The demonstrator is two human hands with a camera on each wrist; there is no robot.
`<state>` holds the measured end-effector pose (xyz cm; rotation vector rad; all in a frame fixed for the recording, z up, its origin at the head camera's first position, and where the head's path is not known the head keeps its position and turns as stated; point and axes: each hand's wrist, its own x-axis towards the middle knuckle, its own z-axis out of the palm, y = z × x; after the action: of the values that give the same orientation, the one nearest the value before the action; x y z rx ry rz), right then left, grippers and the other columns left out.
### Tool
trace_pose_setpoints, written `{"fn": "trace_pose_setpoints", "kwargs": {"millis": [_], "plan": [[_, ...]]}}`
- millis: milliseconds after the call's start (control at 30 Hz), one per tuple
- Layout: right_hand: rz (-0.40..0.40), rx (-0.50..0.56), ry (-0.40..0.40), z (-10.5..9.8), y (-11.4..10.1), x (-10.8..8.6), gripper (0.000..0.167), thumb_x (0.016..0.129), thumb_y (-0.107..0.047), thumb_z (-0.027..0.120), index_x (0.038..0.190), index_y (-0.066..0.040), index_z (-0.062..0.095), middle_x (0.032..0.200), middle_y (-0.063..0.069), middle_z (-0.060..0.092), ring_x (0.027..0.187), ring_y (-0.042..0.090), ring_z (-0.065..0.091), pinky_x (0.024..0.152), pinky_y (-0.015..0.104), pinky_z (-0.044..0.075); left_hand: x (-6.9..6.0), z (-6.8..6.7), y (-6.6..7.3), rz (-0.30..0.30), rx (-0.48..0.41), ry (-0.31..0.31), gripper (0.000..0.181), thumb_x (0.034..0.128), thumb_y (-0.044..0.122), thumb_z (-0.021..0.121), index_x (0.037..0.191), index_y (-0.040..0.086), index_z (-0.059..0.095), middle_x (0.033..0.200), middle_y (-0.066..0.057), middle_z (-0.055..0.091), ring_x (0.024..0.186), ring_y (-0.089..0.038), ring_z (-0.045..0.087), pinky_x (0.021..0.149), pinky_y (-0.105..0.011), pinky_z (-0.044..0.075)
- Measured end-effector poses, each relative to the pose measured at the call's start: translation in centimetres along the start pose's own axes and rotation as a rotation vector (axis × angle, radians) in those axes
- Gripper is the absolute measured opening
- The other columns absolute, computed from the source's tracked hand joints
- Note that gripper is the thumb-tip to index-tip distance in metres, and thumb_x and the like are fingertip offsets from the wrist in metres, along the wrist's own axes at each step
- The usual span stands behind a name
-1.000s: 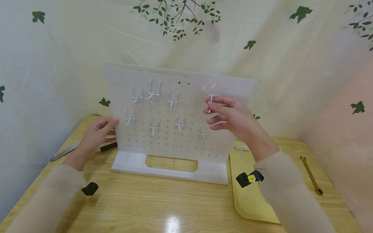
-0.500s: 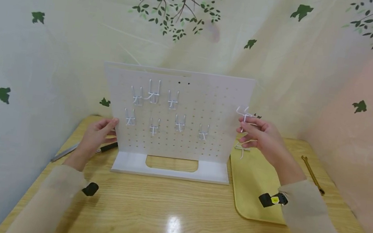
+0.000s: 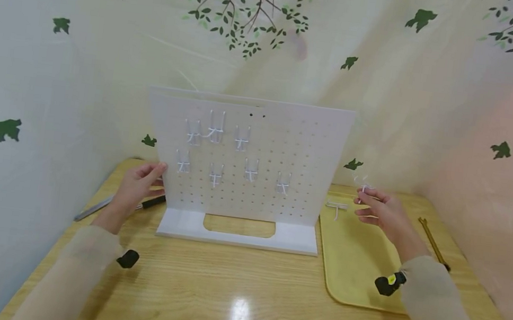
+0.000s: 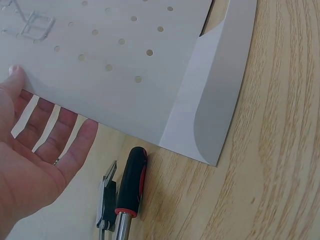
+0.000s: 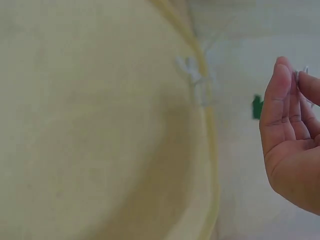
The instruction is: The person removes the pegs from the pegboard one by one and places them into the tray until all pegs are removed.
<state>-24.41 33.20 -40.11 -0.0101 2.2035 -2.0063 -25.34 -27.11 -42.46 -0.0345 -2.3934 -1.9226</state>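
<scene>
Nearest me, the wooden tabletop (image 3: pixel 202 292) runs up to the foot of the white pegboard (image 3: pixel 330 147). To its right lies a yellow tray (image 3: pixel 353 270), its front edge closer to me than the pegboard's foot. Left of the pegboard, near its bottom corner, sit a black-handled tool (image 4: pixel 131 175) and a smaller metal tool (image 4: pixel 106 197).

The left hand (image 3: pixel 138 183) hasn't left the pegboard's left edge: thumb on the front face, fingers behind, pinching the board as if to steady it. The change is all in the right hand (image 3: pixel 386 213). A second ago it was in front of the pegboard's upper right; now it has swung out past the right edge and dropped lower, over the far part of the tray. Thumb and forefinger pinch a wire hook (image 3: pixel 363 188), prongs up, while the other fingers reach out loosely. I'd read that as a hook being carried away from the pegboard, with more work left, since seven hooks (image 3: pixel 251 171) hang there, just as they did.

One loose hook (image 3: pixel 337 207) lies on the tray, just beyond the pegboard's lower right side. Farther right of the pegboard is a wrench (image 3: pixel 434 240), and behind everything hangs a leaf-patterned backdrop (image 3: pixel 294 84).
</scene>
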Motion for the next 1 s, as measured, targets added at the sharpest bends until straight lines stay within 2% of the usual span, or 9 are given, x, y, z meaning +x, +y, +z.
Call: {"fn": "trace_pose_setpoints", "kwargs": {"millis": [100,233,367,433,500,733,1000], "plan": [[0.053,-0.018,0.026,-1.0,1.4,0.3,0.018,0.103,-0.026,0.063,0.118,-0.015,0.061,0.095,-0.006,0.069,0.081,0.015,0.072,0.076,0.029,0.061,0.1,0.1,0.1,0.011,-0.004,-0.008,0.058,0.0981,0.055,0.058,0.125,0.004,0.062,0.109,0.0,0.066,0.101,-0.027,0.067,0.087,-0.044,0.059],[0.119,-0.043,0.054,-2.1,3.2,0.8,0.035,0.104,-0.025,0.063,0.129,-0.004,0.054,0.094,-0.006,0.071,0.079,0.014,0.072,0.075,0.029,0.061,0.1,0.1,0.3,0.014,-0.007,-0.014,0.054,0.0991,0.053,0.058,0.124,0.005,0.063,0.107,0.002,0.066,0.098,-0.022,0.067,0.086,-0.041,0.06],[0.18,0.006,0.068,-2.8,4.6,1.4,0.023,0.104,-0.021,0.062,0.121,-0.005,0.06,0.09,-0.005,0.073,0.073,0.012,0.071,0.069,0.028,0.061,0.0,0.0,0.5,0.008,-0.013,-0.011,0.055,0.0994,0.052,0.059,0.124,0.003,0.063,0.106,0.003,0.067,0.093,-0.016,0.068,0.088,-0.044,0.059],[0.193,0.035,0.07,-3.0,5.2,1.6,0.015,0.104,-0.019,0.062,0.114,-0.008,0.062,0.087,-0.005,0.073,0.071,0.011,0.071,0.067,0.027,0.061,-0.1,-0.1,0.5,0.007,-0.008,-0.013,0.056,0.0997,0.052,0.058,0.125,0.002,0.062,0.106,0.003,0.067,0.093,-0.015,0.068,0.089,-0.046,0.058],[0.201,0.045,0.069,-3.1,5.6,1.7,0.014,0.104,-0.018,0.061,0.114,-0.008,0.061,0.086,-0.005,0.073,0.07,0.01,0.071,0.066,0.027,0.061,-0.1,-0.1,0.6,0.002,-0.01,-0.01,0.056,0.0993,0.052,0.059,0.124,0.002,0.062,0.105,0.003,0.066,0.094,-0.017,0.068,0.089,-0.047,0.058],[0.209,-0.006,0.064,-3.2,6.9,1.9,0.051,0.105,-0.019,0.059,0.143,0.01,0.04,0.087,-0.007,0.073,0.074,0.009,0.071,0.067,0.026,0.061,-0.2,-0.1,0.5,-0.003,-0.013,-0.005,0.055,0.0987,0.054,0.059,0.123,0.004,0.063,0.107,0.001,0.066,0.097,-0.022,0.067,0.089,-0.045,0.058],[0.21,-0.038,0.041,-3.5,7.1,1.9,0.061,0.106,-0.023,0.058,0.148,0.014,0.034,0.093,-0.006,0.072,0.083,0.008,0.072,0.077,0.025,0.06,-0.2,0.1,0.3,-0.003,0.012,-0.011,0.064,0.0984,0.057,0.057,0.128,0.0,0.06,0.111,-0.003,0.066,0.097,-0.02,0.067,0.09,-0.047,0.058]]}}
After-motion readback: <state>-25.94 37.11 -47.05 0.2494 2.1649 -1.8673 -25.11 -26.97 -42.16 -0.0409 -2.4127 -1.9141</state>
